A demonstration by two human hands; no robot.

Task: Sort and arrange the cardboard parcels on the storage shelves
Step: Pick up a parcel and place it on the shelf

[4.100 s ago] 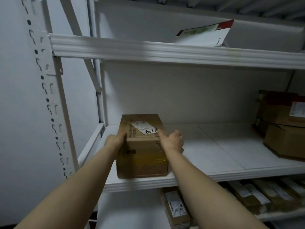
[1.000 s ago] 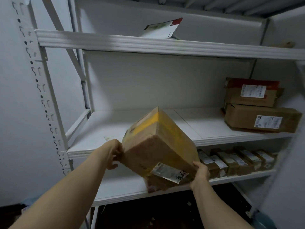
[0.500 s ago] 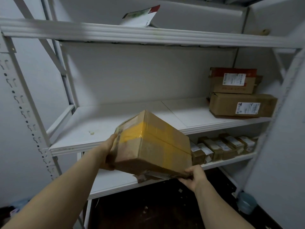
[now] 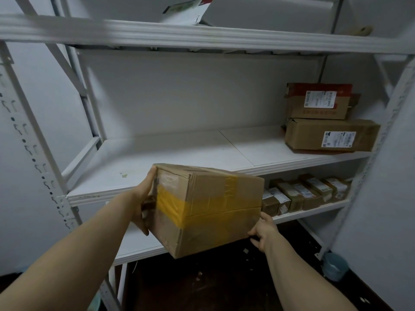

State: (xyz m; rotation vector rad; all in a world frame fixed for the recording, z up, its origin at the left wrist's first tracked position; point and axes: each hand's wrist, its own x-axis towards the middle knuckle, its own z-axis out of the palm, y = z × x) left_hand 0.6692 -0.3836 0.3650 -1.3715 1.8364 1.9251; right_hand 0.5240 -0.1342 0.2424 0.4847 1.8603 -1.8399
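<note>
A brown cardboard parcel (image 4: 215, 209) with a band of yellow tape hangs in the air in front of the white middle shelf (image 4: 157, 189). My left hand (image 4: 143, 198) holds its left end, fingers round the back edge. My right hand (image 4: 262, 232) grips its lower right corner from beneath. The parcel is tilted, its near corner pointing down. On the right of the middle shelf a long brown parcel (image 4: 330, 135) lies under a red-topped parcel (image 4: 318, 101), both with white labels.
Several small labelled parcels (image 4: 301, 194) stand in a row on the lower shelf's right part. A white and red flat packet (image 4: 186, 10) leans on the top shelf. White uprights frame both sides. A blue bucket (image 4: 334, 267) stands on the dark floor at right.
The parcel was lifted off the left of the middle shelf, drawn out and turned over. Over the last second it rolled so the taped faces point toward me, and the view shifted right.
</note>
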